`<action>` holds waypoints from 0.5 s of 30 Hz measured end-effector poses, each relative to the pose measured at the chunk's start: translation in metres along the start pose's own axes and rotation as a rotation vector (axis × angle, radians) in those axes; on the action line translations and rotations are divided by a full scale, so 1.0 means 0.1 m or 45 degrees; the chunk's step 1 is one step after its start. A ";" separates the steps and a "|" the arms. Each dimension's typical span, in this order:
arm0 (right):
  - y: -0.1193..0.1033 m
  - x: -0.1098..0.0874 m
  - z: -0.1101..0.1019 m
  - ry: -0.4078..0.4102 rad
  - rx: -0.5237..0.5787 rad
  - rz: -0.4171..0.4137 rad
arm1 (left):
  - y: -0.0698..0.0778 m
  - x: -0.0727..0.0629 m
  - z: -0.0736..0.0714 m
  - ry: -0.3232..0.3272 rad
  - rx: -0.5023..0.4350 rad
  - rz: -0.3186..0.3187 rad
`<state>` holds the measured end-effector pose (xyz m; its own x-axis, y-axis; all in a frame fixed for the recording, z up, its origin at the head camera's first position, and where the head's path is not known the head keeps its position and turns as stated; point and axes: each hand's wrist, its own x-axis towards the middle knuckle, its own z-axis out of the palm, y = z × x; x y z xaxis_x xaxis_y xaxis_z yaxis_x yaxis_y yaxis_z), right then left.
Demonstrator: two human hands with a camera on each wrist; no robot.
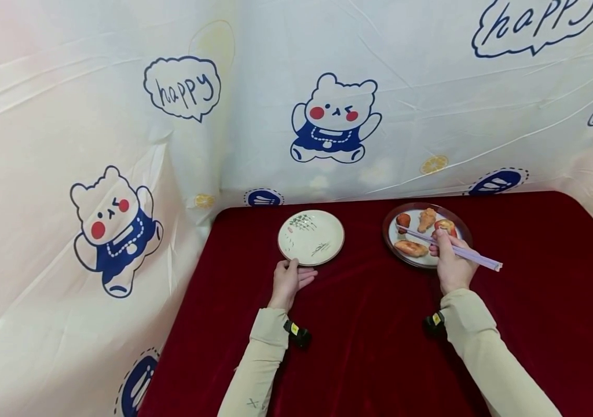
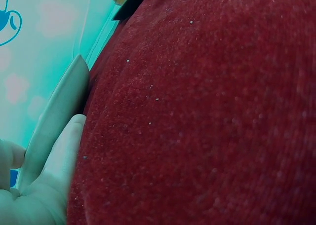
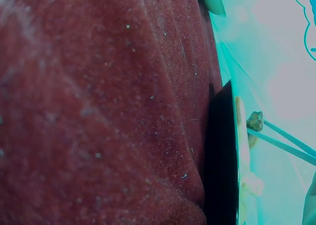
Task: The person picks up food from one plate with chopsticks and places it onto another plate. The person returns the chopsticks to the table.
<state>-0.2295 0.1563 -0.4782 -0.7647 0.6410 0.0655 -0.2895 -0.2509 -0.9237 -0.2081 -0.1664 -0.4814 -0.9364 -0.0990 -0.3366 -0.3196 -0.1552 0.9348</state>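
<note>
My left hand (image 1: 287,282) pinches the near rim of a small cream plate (image 1: 308,238) with painted sprigs, thumb on top and fingers beneath. In the left wrist view that plate (image 2: 57,111) is seen edge-on, close to the cloth. My right hand (image 1: 454,267) grips a pair of pale purple chopsticks (image 1: 479,259) above a brown-rimmed plate (image 1: 387,234). Their tips are at a round brown food piece (image 1: 403,219); in the right wrist view the chopsticks (image 3: 289,147) stand on either side of a brown piece (image 3: 255,122), apparently touching it.
Also on the brown-rimmed plate are a drumstick-like piece (image 1: 427,220), a long golden piece (image 1: 411,249) and a red-yellow piece (image 1: 446,226), partly behind my right hand. Dark red cloth (image 1: 369,324) covers the table. A printed curtain (image 1: 265,116) hangs behind and to the left.
</note>
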 end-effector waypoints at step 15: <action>-0.05 0.00 0.00 -0.015 -0.018 0.013 | -0.01 0.01 -0.01 -0.009 0.001 0.001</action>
<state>-0.2282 0.1578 -0.4742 -0.7742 0.6301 0.0602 -0.2734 -0.2471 -0.9296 -0.2090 -0.1670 -0.4828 -0.9376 -0.0918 -0.3353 -0.3193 -0.1540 0.9350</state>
